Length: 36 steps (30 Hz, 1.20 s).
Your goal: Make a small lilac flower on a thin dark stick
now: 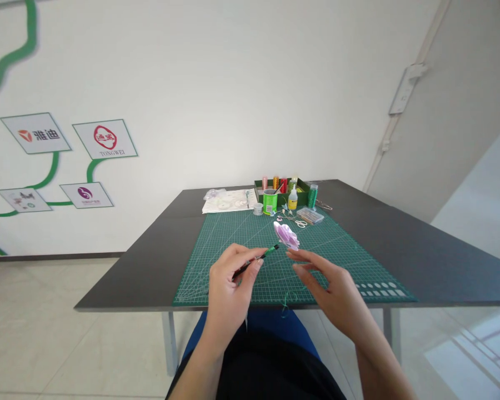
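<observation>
My left hand [233,278] pinches a thin dark stick [244,269] between thumb and fingers. Green material covers part of the stick near its black tip. Just beyond that tip is a pale purple flower [287,235] with layered petals; whether it is joined to the stick I cannot tell. My right hand [331,283] hovers beside the flower, thumb and forefinger apart, with the forefinger close under the petals. No object shows between its fingers. Loose green thread [286,300] trails below the hands at the mat's front edge.
A green cutting mat [220,244] covers the middle of the dark table [145,266]. Toward the back are a green box [304,194] with spools, a green can [270,202], a glue bottle [292,199], scissors [301,223], a clear case [310,215] and white sheets [227,201].
</observation>
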### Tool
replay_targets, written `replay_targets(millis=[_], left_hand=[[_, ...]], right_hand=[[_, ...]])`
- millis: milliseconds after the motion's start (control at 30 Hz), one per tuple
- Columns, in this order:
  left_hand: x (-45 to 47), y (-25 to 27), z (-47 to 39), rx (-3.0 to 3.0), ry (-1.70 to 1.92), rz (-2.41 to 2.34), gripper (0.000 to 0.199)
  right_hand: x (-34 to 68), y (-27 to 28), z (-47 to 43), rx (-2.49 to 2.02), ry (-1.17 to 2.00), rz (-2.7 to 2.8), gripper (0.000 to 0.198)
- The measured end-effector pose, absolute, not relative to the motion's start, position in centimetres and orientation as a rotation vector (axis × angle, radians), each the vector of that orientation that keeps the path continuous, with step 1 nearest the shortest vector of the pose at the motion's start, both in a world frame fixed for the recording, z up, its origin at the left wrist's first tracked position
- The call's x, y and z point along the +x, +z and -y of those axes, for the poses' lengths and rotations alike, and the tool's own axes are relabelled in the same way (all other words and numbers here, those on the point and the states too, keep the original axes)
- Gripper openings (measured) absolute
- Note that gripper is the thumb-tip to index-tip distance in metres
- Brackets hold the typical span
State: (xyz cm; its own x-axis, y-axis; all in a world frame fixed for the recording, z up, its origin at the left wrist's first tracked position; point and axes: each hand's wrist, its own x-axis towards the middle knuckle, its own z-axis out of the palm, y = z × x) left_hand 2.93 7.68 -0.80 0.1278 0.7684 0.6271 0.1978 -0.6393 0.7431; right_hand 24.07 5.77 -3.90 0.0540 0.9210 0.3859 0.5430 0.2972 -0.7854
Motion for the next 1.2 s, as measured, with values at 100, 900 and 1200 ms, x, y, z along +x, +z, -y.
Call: replay_targets(millis=[100, 900, 1200], left_hand=[[3.2, -0.7, -7.4, 1.945, 1.526, -0.926, 0.021], [3.2, -1.3, -7.2, 2.082, 1.506, -1.039, 0.007], [1.6, 0.4, -8.5, 2.147, 1.278, -0.822, 0.010]], right_hand=[[21.4, -3.7, -5.4, -1.022, 0.769, 1.579, 0.045], [18.0, -4.4, -7.1, -0.752, 0.926, 1.022, 0.023], [20.4, -4.3, -7.8, -0.730, 0.776, 1.190, 0.030]])
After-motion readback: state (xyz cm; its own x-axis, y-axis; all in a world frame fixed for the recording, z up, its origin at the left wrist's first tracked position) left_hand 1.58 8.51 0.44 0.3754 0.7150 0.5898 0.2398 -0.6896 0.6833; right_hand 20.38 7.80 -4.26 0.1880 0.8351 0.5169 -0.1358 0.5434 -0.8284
